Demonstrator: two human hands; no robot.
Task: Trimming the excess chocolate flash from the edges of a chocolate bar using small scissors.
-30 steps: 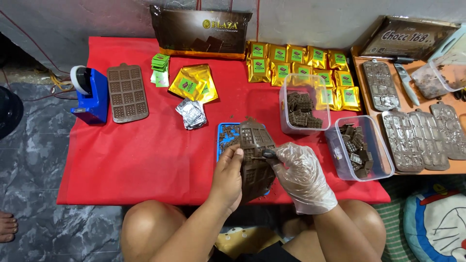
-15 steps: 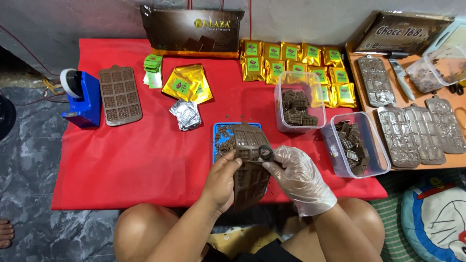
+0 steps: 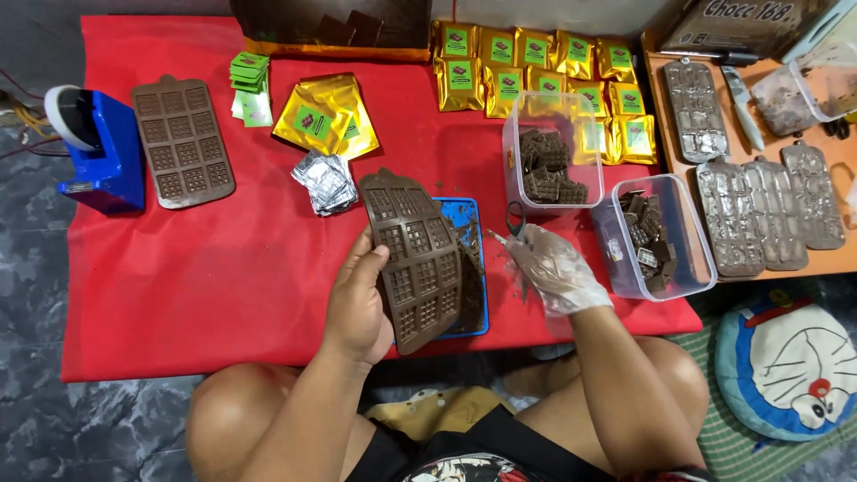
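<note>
Sideways, brown grid-celled chocolate mould [image 3: 415, 259]

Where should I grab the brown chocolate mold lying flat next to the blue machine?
Judging by its pose, take the flat brown mold by its near short edge, coming from the front. It is thin and lies flat on the red cloth, so slide fingers under that free edge. The blue machine crowds its left side.

Open red cloth [image 3: 223, 259] L; tubs [image 3: 656, 236] block R (close).

Single head view, looking steeply down, close over red table [image 3: 223, 286].
</note>
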